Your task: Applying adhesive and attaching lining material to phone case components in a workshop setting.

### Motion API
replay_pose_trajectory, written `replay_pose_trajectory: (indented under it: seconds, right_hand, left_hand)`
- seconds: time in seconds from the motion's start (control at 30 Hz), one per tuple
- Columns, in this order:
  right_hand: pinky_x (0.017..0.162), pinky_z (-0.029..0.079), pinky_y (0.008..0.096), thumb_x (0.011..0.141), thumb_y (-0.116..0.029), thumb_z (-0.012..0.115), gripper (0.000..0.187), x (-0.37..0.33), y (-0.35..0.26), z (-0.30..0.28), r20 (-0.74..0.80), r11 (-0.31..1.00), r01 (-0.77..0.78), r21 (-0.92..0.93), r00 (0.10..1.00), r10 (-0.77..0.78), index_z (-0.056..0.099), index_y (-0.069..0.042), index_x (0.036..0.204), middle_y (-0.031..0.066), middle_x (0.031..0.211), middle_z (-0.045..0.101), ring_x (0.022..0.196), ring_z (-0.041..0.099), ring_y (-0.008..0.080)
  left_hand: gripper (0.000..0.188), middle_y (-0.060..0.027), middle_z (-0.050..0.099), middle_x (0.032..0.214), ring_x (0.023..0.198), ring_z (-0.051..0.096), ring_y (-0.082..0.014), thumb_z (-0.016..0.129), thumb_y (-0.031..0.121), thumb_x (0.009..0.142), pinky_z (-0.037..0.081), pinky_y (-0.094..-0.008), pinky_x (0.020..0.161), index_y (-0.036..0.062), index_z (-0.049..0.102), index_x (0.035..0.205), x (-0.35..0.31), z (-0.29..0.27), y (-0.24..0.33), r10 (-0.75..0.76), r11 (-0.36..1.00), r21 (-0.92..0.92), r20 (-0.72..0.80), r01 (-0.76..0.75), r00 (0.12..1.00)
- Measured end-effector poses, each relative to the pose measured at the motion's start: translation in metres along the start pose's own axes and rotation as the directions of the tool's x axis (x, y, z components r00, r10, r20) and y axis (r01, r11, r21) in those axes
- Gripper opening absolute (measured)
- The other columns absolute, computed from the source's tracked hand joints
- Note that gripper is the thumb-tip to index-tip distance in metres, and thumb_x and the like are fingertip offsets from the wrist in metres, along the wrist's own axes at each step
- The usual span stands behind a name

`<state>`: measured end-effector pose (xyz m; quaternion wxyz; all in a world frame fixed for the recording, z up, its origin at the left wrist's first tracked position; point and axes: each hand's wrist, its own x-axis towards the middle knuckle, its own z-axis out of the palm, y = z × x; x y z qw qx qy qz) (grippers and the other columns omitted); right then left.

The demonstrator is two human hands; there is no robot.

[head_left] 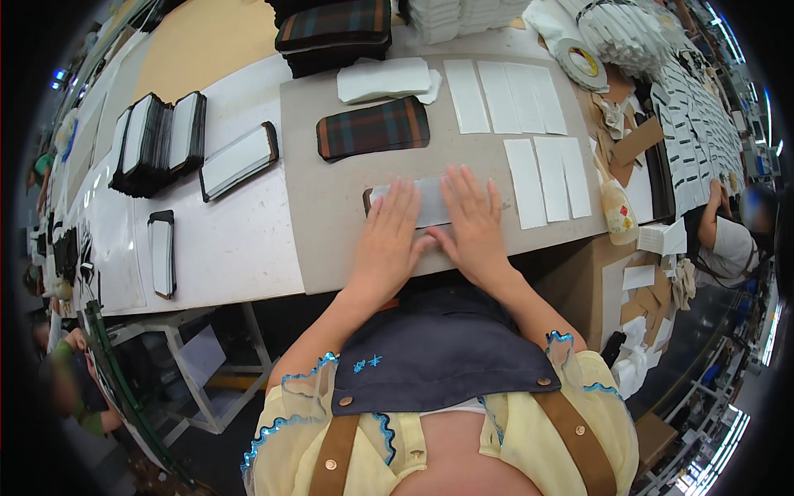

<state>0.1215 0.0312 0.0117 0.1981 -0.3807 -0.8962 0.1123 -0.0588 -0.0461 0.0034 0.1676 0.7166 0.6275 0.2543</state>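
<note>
My left hand [390,223] and my right hand [475,223] lie flat, fingers stretched out, on a small white-faced panel [432,202] with a dark rim. The thumbs nearly meet at its near edge, and the palms and fingers hide both ends of the panel in part. Just beyond it, on the grey work board [322,240], is a dark plaid fabric piece [374,128]. Behind that sits a small pile of white sheets [385,80]. To the right, white rectangular strips [467,95] are laid out in two rows.
Dark-edged white panels [145,145] stand stacked at the left, with a few lying apart. Plaid pieces [335,29] are piled at the back. A tape roll [581,64] and a yellowish bottle [616,207] sit at the right. Another person [732,240] works farther right.
</note>
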Motion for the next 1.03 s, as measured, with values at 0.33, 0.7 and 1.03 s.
replay_pose_trajectory:
  seconds: [0.33,0.7,1.03]
  right_hand:
    - [0.125,0.003,0.0631,0.091,-0.054,0.069,0.098,-0.043,0.035,-0.039,0.198,0.982,-0.114,-0.149,0.970,0.143,0.028,0.002,0.160,0.0174,0.171,0.023,0.160,0.015,0.0340]
    - [0.124,0.008,0.0636,0.085,-0.030,0.080,0.084,-0.099,0.066,-0.062,0.122,0.982,-0.091,-0.163,0.986,0.112,0.042,-0.003,0.155,0.0093,0.163,0.041,0.151,0.035,0.0297]
    - [0.123,0.020,0.0502,0.090,0.003,0.069,0.028,-0.105,0.067,-0.073,-0.271,0.844,-0.305,0.441,0.852,0.449,0.075,-0.012,0.112,0.0149,0.143,0.062,0.126,0.057,0.0243]
  left_hand:
    - [0.100,-0.0210,0.018,0.171,0.160,0.012,-0.0371,0.067,0.053,0.092,0.009,-0.0542,0.128,-0.0051,0.024,0.161,-0.035,-0.012,-0.005,-0.118,0.954,0.290,0.116,0.080,0.986]
    - [0.090,-0.0223,0.028,0.165,0.154,0.024,-0.0414,0.070,0.046,0.093,0.022,-0.0532,0.123,-0.0051,0.032,0.157,-0.008,0.000,0.014,-0.015,0.983,0.181,0.013,0.012,1.000]
    - [0.075,-0.0195,0.048,0.149,0.139,0.043,-0.0366,0.077,0.042,0.088,0.036,-0.0478,0.114,0.0012,0.052,0.145,0.010,0.012,0.004,0.083,0.984,0.166,-0.099,-0.065,0.992]
